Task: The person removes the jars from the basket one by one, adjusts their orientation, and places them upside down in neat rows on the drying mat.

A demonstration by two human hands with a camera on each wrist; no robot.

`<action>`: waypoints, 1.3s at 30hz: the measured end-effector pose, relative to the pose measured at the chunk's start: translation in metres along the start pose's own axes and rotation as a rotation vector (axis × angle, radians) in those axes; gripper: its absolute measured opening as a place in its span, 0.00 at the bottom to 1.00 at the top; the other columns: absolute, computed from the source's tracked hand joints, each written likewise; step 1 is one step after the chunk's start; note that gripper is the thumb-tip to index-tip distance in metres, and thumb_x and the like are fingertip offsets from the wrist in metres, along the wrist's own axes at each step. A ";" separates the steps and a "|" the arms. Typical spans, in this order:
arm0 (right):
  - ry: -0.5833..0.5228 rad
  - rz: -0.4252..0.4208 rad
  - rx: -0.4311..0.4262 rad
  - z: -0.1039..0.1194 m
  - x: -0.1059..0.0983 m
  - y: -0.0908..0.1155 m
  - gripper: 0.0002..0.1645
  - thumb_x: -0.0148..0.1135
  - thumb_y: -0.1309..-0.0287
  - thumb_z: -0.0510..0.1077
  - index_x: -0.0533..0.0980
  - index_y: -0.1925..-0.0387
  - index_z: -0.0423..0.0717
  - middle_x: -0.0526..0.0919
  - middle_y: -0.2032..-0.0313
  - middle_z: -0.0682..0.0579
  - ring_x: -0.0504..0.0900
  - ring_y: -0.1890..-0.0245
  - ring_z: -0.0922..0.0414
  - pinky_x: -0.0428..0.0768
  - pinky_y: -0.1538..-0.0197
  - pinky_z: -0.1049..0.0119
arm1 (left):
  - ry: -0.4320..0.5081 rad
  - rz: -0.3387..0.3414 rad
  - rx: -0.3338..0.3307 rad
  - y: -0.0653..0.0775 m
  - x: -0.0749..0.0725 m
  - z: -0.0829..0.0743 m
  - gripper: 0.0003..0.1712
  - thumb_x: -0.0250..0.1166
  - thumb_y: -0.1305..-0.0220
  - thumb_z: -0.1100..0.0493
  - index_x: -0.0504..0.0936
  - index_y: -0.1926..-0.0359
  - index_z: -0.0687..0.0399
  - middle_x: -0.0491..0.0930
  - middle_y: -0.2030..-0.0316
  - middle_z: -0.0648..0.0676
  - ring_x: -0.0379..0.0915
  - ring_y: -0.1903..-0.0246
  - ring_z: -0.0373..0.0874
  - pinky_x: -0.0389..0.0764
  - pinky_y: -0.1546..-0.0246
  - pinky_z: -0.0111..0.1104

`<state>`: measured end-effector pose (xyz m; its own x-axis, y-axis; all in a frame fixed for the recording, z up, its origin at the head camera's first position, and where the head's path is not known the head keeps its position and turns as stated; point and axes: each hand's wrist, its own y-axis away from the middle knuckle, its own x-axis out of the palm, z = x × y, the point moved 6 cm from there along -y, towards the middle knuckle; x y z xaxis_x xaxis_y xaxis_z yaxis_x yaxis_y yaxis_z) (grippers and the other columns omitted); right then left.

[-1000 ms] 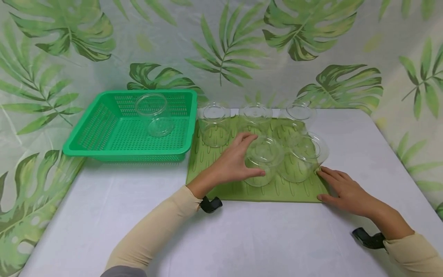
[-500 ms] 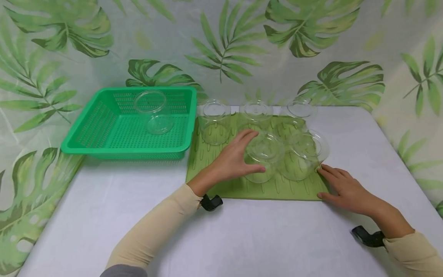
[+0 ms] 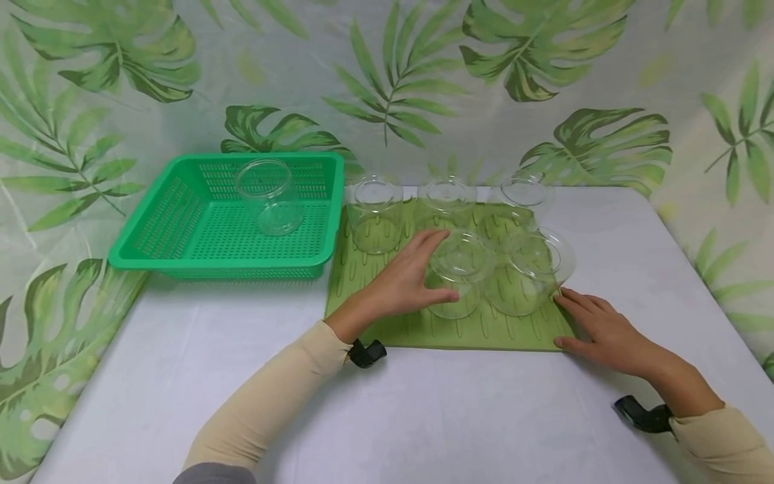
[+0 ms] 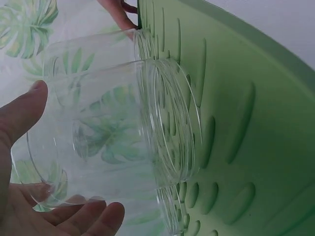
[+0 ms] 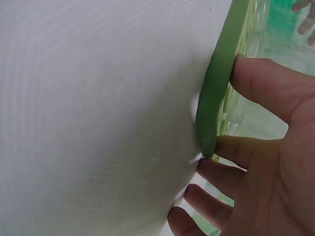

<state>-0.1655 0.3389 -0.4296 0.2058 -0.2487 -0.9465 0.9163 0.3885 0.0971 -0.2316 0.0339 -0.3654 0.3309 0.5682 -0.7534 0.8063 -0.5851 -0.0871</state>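
Observation:
My left hand (image 3: 406, 282) curves round the left side of a clear plastic cup (image 3: 462, 259) that stands upside down on a green ridged mat (image 3: 399, 333). In the left wrist view the thumb (image 4: 29, 105) lies along one side of this cup (image 4: 113, 123) and the fingers (image 4: 83, 214) along the other. Right of it is a second upturned clear cup (image 3: 526, 289). My right hand (image 3: 607, 333) rests at the mat's front right corner; its straight fingers (image 5: 236, 147) and thumb touch the mat edge (image 5: 211, 108).
Three more clear cups stand upside down along the mat's back, the leftmost cup (image 3: 376, 222) near the basket. A green perforated basket (image 3: 224, 263) on the left contains one upright clear cup (image 3: 266, 191). White cloth (image 3: 459, 410) covers the table, and a leaf-print curtain (image 3: 290, 74) hangs behind.

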 end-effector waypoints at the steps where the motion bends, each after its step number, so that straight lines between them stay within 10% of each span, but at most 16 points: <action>1: 0.000 -0.001 -0.001 0.000 0.000 0.000 0.48 0.69 0.43 0.52 0.61 0.30 0.30 0.61 0.31 0.29 0.60 0.35 0.29 0.66 0.42 0.30 | -0.002 0.003 0.005 0.001 0.000 0.000 0.58 0.74 0.45 0.44 0.49 0.22 0.49 0.52 0.24 0.55 0.60 0.28 0.51 0.70 0.31 0.48; 17: -0.004 -0.011 -0.004 0.003 -0.001 0.000 0.48 0.69 0.43 0.51 0.61 0.31 0.29 0.62 0.31 0.28 0.60 0.36 0.28 0.66 0.43 0.30 | -0.042 0.052 -0.037 0.038 -0.038 0.015 0.60 0.72 0.41 0.45 0.42 0.20 0.46 0.49 0.23 0.57 0.51 0.24 0.54 0.64 0.28 0.51; 30: -0.007 -0.023 -0.010 0.001 -0.001 0.002 0.47 0.69 0.43 0.51 0.62 0.31 0.29 0.62 0.31 0.29 0.61 0.36 0.28 0.66 0.44 0.30 | -0.147 -0.057 -0.054 0.063 -0.112 0.031 0.53 0.71 0.39 0.51 0.49 0.22 0.59 0.53 0.24 0.63 0.47 0.24 0.60 0.54 0.26 0.58; 39: -0.011 -0.021 -0.007 0.003 -0.001 0.001 0.47 0.69 0.43 0.51 0.61 0.31 0.29 0.62 0.31 0.28 0.60 0.36 0.28 0.66 0.43 0.30 | -0.195 -0.226 -0.191 0.079 -0.187 0.064 0.45 0.67 0.36 0.52 0.55 0.24 0.58 0.56 0.25 0.63 0.51 0.25 0.61 0.57 0.29 0.59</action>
<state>-0.1637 0.3369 -0.4275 0.1904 -0.2665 -0.9449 0.9179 0.3896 0.0751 -0.2612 -0.1554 -0.2732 0.0487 0.5393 -0.8407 0.9318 -0.3277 -0.1562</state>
